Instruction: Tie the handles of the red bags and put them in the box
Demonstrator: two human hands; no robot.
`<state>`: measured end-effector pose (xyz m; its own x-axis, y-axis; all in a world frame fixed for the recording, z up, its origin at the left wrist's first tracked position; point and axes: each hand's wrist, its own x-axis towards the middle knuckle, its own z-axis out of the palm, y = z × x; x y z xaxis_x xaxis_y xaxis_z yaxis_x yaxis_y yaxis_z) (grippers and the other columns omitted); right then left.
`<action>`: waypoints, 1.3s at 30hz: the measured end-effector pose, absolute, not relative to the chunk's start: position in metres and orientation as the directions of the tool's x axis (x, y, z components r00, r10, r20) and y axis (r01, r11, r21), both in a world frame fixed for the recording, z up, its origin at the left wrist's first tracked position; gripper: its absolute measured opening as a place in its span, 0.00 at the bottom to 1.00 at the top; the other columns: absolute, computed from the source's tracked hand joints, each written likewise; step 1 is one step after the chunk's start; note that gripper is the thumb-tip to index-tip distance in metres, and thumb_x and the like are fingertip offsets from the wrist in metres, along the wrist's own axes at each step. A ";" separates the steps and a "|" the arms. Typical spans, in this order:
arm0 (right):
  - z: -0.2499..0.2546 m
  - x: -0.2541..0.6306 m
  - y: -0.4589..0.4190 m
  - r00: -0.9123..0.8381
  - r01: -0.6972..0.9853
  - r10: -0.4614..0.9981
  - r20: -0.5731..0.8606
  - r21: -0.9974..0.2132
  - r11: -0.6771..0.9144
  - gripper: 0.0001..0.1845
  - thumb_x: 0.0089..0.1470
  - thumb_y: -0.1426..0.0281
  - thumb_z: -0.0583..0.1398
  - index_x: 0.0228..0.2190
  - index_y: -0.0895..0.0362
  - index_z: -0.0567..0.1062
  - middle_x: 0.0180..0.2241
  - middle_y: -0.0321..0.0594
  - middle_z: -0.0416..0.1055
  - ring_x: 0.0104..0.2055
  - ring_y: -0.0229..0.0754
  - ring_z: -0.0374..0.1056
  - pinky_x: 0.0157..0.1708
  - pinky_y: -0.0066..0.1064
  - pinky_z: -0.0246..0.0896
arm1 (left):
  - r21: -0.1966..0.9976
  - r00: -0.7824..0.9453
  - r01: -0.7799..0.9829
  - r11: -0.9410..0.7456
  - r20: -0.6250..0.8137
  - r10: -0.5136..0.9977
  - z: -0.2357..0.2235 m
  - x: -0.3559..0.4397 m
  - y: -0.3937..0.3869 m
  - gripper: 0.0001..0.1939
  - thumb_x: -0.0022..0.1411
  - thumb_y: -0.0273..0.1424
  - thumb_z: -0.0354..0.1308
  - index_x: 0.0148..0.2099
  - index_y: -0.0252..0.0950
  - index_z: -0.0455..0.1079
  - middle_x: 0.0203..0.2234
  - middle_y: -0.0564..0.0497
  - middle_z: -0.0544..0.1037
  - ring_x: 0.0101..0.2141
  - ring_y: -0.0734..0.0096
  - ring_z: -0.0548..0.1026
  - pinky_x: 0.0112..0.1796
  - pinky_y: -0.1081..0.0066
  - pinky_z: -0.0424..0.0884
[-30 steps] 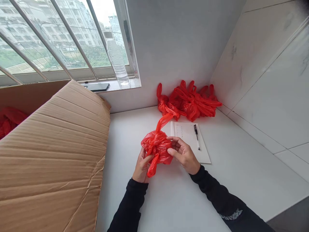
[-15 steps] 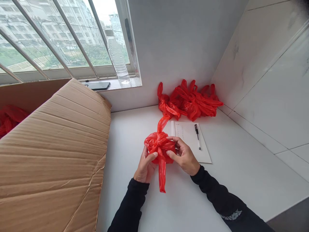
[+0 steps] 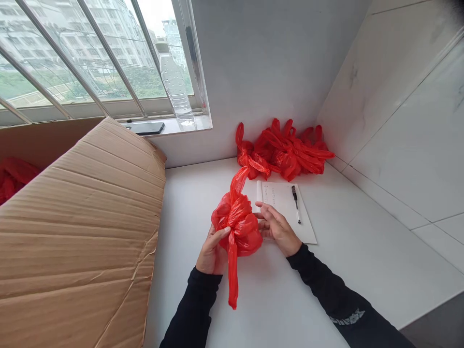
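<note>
1. The left hand is holding the knotted red bag over the white table, between the cardboard box and the notebook. The thumb is pressing beside the knot; the fingers below are mostly hiding, so their grip is not fully verifiable.
2. The right hand is standing at the bag's right side, fingers loosely apart. Whether the fingertips are touching the film cannot be told.
3. One tied end is hanging toward the person; the other is pointing toward the heap of red bags.
4. Assessment: the left hand is supporting adequately if it is bearing the weight from beneath, not pulling on the knot.
5. Recommendation: while turning the bag, be keeping the right fingers flat and light, since thin film is likely tearing under pinching.
</note>
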<state>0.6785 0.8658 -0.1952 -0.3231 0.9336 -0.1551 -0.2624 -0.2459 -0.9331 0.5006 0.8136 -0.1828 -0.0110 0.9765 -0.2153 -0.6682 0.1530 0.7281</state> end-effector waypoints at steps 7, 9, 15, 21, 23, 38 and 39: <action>-0.194 0.681 0.869 -0.345 -0.357 0.938 0.027 -0.928 -0.105 0.19 0.54 0.54 0.67 0.43 0.53 0.77 0.39 0.39 0.77 0.37 0.43 0.72 0.38 0.34 0.70 | 0.796 0.060 -0.583 0.164 -0.159 0.985 -0.188 0.506 0.814 0.17 0.50 0.29 0.67 0.45 0.38 0.76 0.35 0.47 0.81 0.40 0.52 0.79 0.43 0.58 0.74; -0.192 0.683 0.870 -0.298 -0.343 0.951 0.083 -0.939 -0.026 0.20 0.53 0.54 0.68 0.42 0.53 0.78 0.39 0.39 0.77 0.40 0.45 0.72 0.41 0.35 0.70 | 0.834 0.055 -0.538 0.119 -0.106 0.993 -0.189 0.509 0.813 0.19 0.54 0.37 0.68 0.48 0.37 0.77 0.39 0.43 0.81 0.45 0.48 0.78 0.46 0.56 0.73; -0.186 0.681 0.862 -0.403 -0.247 0.910 0.094 -0.969 -0.009 0.21 0.56 0.51 0.64 0.43 0.54 0.80 0.35 0.38 0.77 0.35 0.44 0.71 0.37 0.34 0.68 | 0.868 -0.031 -0.486 0.100 -0.132 0.991 -0.194 0.513 0.816 0.17 0.56 0.43 0.69 0.42 0.36 0.78 0.39 0.44 0.82 0.44 0.50 0.79 0.46 0.57 0.74; -0.186 0.681 0.860 -0.406 -0.293 0.913 0.037 -0.952 -0.091 0.25 0.64 0.50 0.55 0.48 0.52 0.79 0.36 0.41 0.76 0.36 0.44 0.71 0.30 0.31 0.67 | 0.791 -0.061 -0.592 0.154 -0.234 0.970 -0.196 0.509 0.819 0.15 0.58 0.43 0.69 0.40 0.37 0.78 0.30 0.49 0.82 0.41 0.56 0.80 0.44 0.62 0.77; -0.186 0.682 0.861 -0.406 -0.300 0.913 0.027 -0.948 -0.105 0.25 0.63 0.49 0.55 0.49 0.52 0.78 0.38 0.41 0.76 0.38 0.45 0.72 0.30 0.31 0.67 | 0.793 -0.056 -0.588 0.157 -0.234 0.971 -0.195 0.509 0.819 0.14 0.58 0.42 0.68 0.40 0.37 0.78 0.27 0.50 0.81 0.40 0.57 0.81 0.43 0.63 0.77; -0.190 0.681 0.862 -0.425 -0.316 0.905 -0.022 -0.933 -0.172 0.22 0.64 0.51 0.56 0.51 0.50 0.76 0.41 0.40 0.77 0.38 0.44 0.73 0.34 0.32 0.68 | 0.777 -0.044 -0.611 0.154 -0.227 0.973 -0.198 0.510 0.818 0.11 0.59 0.39 0.68 0.40 0.38 0.78 0.28 0.54 0.80 0.27 0.72 0.77 0.30 0.73 0.74; -0.191 0.681 0.863 -0.440 -0.328 0.898 0.000 -0.931 -0.161 0.21 0.63 0.53 0.59 0.52 0.50 0.75 0.42 0.40 0.77 0.40 0.45 0.74 0.37 0.33 0.69 | 0.780 -0.043 -0.606 0.155 -0.227 0.973 -0.198 0.510 0.818 0.12 0.60 0.40 0.68 0.42 0.38 0.78 0.29 0.53 0.81 0.28 0.71 0.77 0.31 0.73 0.74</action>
<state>0.6813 0.8630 -0.1905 -0.4402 0.8979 -0.0001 -0.3278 -0.1608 -0.9310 0.5098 0.8185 -0.1984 -0.0433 0.9730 -0.2266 -0.6058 0.1548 0.7804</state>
